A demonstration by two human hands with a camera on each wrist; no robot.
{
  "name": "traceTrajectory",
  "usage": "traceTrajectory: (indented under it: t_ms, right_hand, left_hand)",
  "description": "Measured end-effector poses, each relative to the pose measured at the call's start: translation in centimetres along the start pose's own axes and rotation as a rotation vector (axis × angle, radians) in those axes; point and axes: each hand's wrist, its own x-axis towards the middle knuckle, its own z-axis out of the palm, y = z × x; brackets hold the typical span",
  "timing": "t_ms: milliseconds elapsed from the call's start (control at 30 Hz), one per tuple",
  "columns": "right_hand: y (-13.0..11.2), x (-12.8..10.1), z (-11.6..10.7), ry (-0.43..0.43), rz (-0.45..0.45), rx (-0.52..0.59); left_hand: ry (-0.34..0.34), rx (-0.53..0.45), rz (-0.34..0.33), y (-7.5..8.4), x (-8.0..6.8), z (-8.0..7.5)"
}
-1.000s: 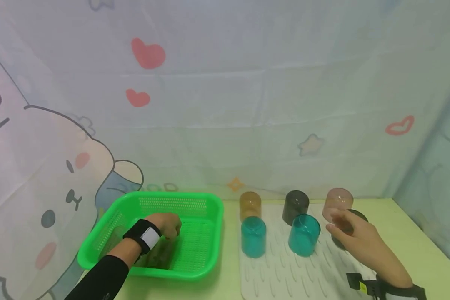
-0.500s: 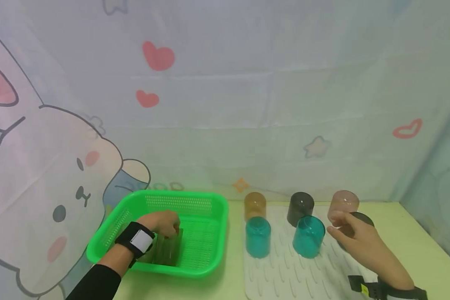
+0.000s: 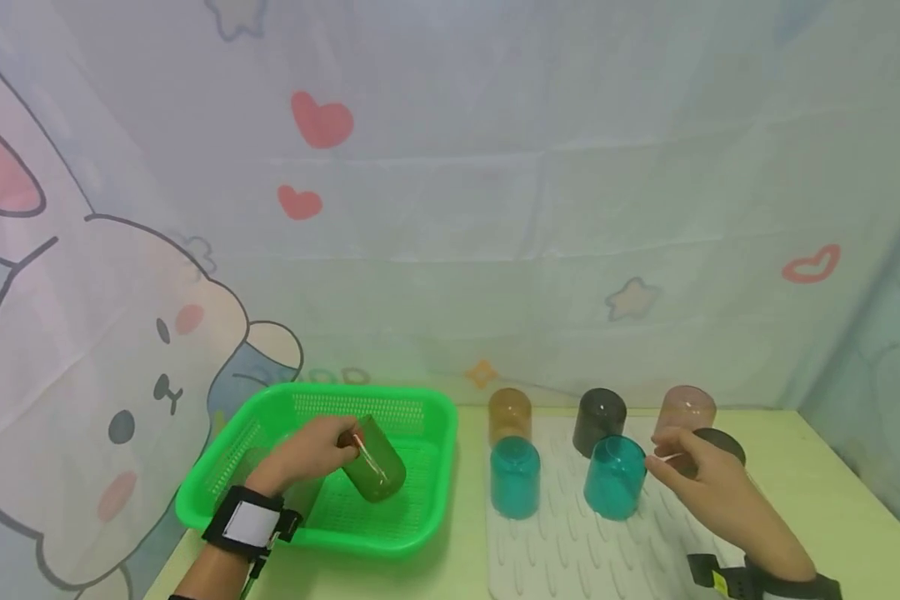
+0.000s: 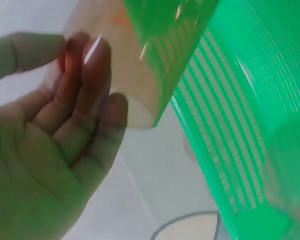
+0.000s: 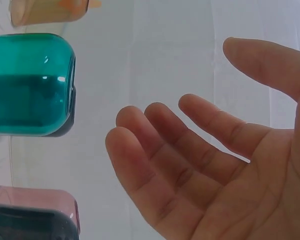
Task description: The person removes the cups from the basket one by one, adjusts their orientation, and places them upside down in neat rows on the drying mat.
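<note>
L hand (image 3: 311, 450) pinches 1 clear cup (image 3: 381, 473) near its upper end, thumb one side, bent fingers the other; R hand (image 3: 720, 492) holds nothing, fingers loosely bent, thumb well apart from them, near the cups at far R. Clear cup: see-through, faint brownish-pink in L wrist view, greenish in head view, shiny streaks, tilted w/ lower end to the R, above the inside of 1 green basket (image 3: 360, 408). At least 1 other cup (image 3: 305, 498) in there by L wrist; exact no. can't be told, hand & wrist in the way. To the R, 1 white ridged mat (image 3: 562, 554) w/ 6 cups, upside down: 1 amber cup (image 3: 508, 410), 2 teal cups (image 3: 515, 483), 2 dark grey cups (image 3: 600, 421), 1 pink cup (image 3: 686, 407). Vs. 0.5 s ago: clear cup was low in basket under L hand, now lifted & tilted, L hand turned; R hand & mat cups approx. same
</note>
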Motion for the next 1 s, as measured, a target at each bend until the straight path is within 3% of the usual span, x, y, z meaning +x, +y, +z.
traceTrajectory:
  t_ms: [267,467,700,833,1000]
  right_hand:
    - [-0.8,0.3,1.0,0.003,-0.041,0.023]
    - [-1.6,0.3,1.5,0.039,-0.079,0.079]
    - [-3.7,0.3,3.6,0.026,-0.17,0.224]
    - [-4.7,0.1,4.4,0.007,-0.171,0.253]
    - [-5.6,0.5,5.1,-0.005,-0.232,0.351]
  left_hand:
    - [0.261,-0.152,-0.045,2.9,-0.7,2.6]
    - [0.38,-0.264,0.014,5.9,0.1,4.6]
    - [0.453,-0.415,0.095,9.1,1.1,6.6]
    - [0.457,-0.495,0.115,10.7,1.9,7.8]
    - [0.452,-0.629,0.116,12.1,2.6,9.3]
